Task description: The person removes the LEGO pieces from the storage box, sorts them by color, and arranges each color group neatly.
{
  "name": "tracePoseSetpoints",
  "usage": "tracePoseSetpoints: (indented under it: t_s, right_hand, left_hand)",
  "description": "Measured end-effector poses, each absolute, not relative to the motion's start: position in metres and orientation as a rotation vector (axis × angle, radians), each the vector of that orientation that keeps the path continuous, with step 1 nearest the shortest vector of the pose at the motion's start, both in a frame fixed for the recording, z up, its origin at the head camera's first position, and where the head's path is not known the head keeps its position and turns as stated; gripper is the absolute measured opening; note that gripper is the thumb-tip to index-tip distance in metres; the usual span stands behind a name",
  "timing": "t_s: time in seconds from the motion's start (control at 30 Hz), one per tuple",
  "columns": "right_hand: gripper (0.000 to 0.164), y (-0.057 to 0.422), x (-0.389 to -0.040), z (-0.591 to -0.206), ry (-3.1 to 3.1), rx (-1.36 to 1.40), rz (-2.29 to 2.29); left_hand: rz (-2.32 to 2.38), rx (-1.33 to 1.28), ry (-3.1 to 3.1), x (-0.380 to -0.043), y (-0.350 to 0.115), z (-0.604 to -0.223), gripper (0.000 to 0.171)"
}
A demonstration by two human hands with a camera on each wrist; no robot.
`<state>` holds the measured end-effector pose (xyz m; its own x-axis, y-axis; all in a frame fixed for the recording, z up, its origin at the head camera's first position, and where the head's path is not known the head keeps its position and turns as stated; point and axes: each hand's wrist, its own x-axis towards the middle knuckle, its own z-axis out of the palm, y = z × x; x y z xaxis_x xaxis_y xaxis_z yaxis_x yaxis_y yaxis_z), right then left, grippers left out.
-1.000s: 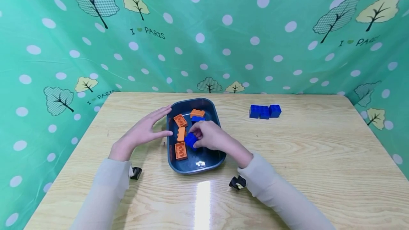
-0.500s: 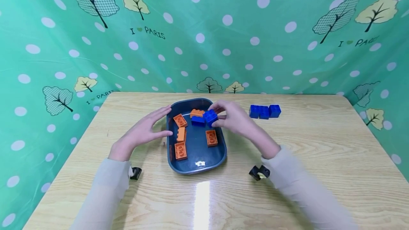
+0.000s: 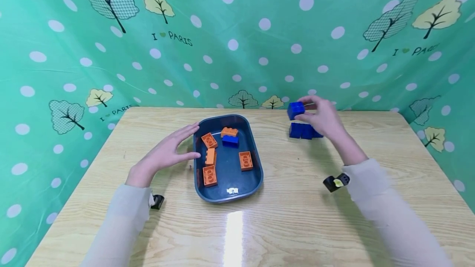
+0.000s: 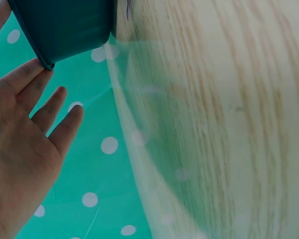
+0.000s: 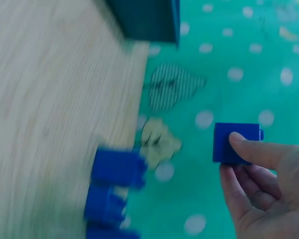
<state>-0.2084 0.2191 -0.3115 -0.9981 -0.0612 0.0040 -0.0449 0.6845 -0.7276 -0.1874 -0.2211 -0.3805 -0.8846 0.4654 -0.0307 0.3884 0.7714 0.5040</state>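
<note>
In the head view my right hand (image 3: 323, 118) pinches a blue toy brick (image 3: 295, 110) between thumb and fingers, held in the air above a row of blue bricks (image 3: 301, 130) at the back right. The right wrist view shows the thumb across the face of that held blue brick (image 5: 226, 144). My left hand (image 3: 167, 151) rests its fingertips on the left rim of a dark blue tray (image 3: 226, 195), fingers spread and fairly straight; in the left wrist view fingertips touch the tray's rim. Several orange bricks (image 3: 210, 176) and one blue brick (image 3: 230, 141) lie in the tray.
A pale wood table (image 3: 297, 226) carries everything. Behind it hangs a green polka-dot cloth (image 3: 208, 36) printed with trees. The row of blue bricks stands near the table's back edge, partly behind my right hand.
My right hand has lifted the blue brick out of the tray and carried it right, over the row of blue bricks. An orange brick in the tray came into sight. My left hand stays put.
</note>
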Motion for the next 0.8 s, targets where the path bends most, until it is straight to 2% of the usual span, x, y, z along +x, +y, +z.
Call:
tracePoseSetpoints:
  t_s: [0.33, 0.6, 0.8]
  right_hand:
    - [0.053, 0.279, -0.214, -0.335, 2.954, 0.161, -1.231]
    - [0.058, 0.311, -0.216, -0.358, 2.948, 0.241, -1.201]
    - [0.054, 0.321, -0.213, -0.375, 2.903, 0.22, -1.109]
  left_hand:
    - [0.758, 0.695, 2.811, -0.187, -0.221, -0.379, 0.09]
    - [0.753, 0.701, 2.811, -0.187, -0.221, -0.378, 0.09]
    - [0.75, 0.711, 2.815, -0.187, -0.222, -0.38, 0.09]
